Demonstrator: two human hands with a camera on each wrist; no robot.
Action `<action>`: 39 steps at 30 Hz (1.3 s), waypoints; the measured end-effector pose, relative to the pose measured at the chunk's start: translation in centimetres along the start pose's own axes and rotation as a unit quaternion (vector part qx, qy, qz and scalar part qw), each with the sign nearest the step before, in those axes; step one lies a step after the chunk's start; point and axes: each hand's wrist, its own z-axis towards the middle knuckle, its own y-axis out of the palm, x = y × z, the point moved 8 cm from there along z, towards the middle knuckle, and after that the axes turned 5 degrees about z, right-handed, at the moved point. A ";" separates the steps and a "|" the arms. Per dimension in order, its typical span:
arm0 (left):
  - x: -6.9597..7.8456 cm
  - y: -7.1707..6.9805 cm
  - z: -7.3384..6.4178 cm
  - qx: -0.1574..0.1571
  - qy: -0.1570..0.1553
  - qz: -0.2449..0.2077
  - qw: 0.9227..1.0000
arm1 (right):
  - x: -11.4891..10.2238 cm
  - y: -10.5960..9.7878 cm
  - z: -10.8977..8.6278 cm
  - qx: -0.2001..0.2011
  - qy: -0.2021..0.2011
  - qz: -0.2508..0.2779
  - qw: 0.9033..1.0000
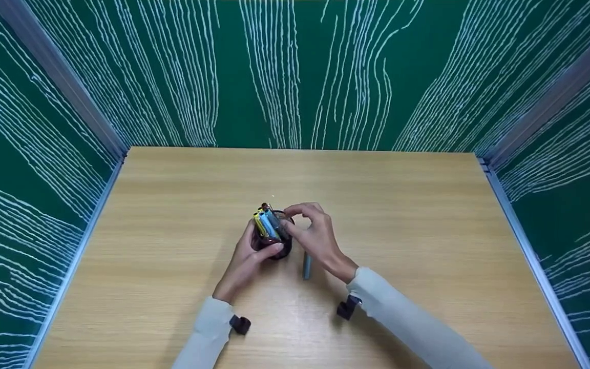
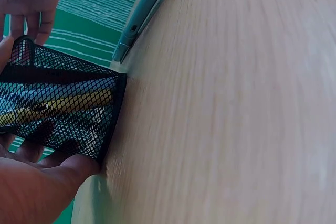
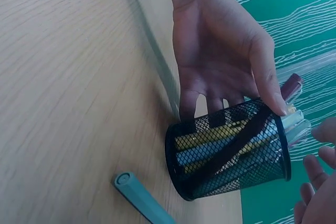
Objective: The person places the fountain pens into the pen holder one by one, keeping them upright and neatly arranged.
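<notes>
A black mesh pen cup holds several pens, yellow, light blue and dark, their ends standing above the rim. My left hand grips the cup from its left side, thumb on the near wall and fingers around the far side, as the right wrist view shows. Over the cup's right rim is my right hand, thumb and fingers apart beside the pen ends. No pen shows between them in the right wrist view. On the table just right of the cup lies a grey-teal pen with a clip.
The wooden table extends around the cup on every side. Green walls with white wavy lines enclose its back and sides, and metal posts stand at the back corners. A black wrist camera sits on the right wrist, another on the left.
</notes>
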 end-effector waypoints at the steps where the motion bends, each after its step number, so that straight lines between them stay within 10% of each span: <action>1: 0.0 0.0 0.0 0.000 -0.001 -0.003 1.000 | 0.0 -0.2 0.0 0.001 0.001 0.000 1.000; 39: 0.2 0.0 -0.2 0.004 -0.003 -0.003 1.000 | 7.1 -3.7 -4.5 0.019 0.108 -0.041 0.993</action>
